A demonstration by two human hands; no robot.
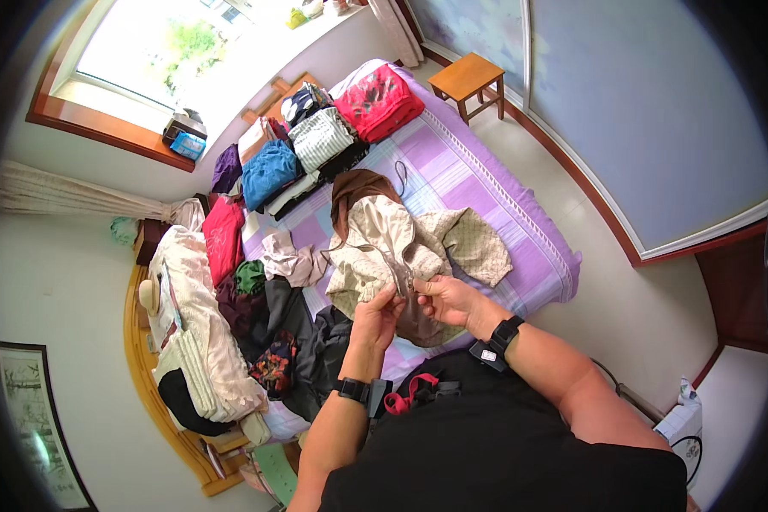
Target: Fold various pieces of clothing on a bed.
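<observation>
A beige patterned jacket (480,249) with a brown hood (361,189) lies spread on the bed, its hood pointing away from me. The front is open and shows a pale, shiny lining (381,221). With its fingertips, my left hand (379,313) pinches one front edge near the hem. On the opposite front edge, my right hand (449,301) grips with thumb and fingers. Both hands are close together, a small gap between them. Whatever fastener lies under the fingertips is too small to make out. One sleeve stretches to the right across the bedcover.
Folded clothes (322,131) stand in stacks along the bed's far side, beside a red bundle (379,102). Loose dark garments (288,307) lie left of the jacket. The purple checked bedcover (486,173) lies beneath. A wooden stool (467,77) stands beyond the bed, near sliding doors (640,115).
</observation>
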